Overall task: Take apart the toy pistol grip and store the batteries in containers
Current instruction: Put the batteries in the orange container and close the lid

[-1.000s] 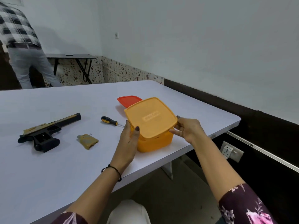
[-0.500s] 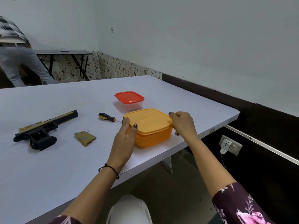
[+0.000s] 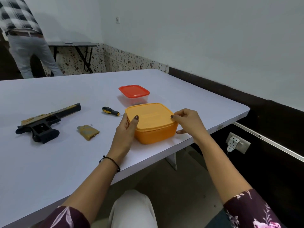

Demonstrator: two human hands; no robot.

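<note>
Two bare forearms reach forward from dark floral sleeves at the near edge of the view. The left hand (image 3: pixel 126 129) stands upright with its palm facing right, its thumb with a dark-painted nail laid flat and pointing far. A thin black cord circles the left wrist. To its right, the right hand (image 3: pixel 187 120) is curled palm down, fingertips bunched toward the left, the thumb low at the near side.
</note>
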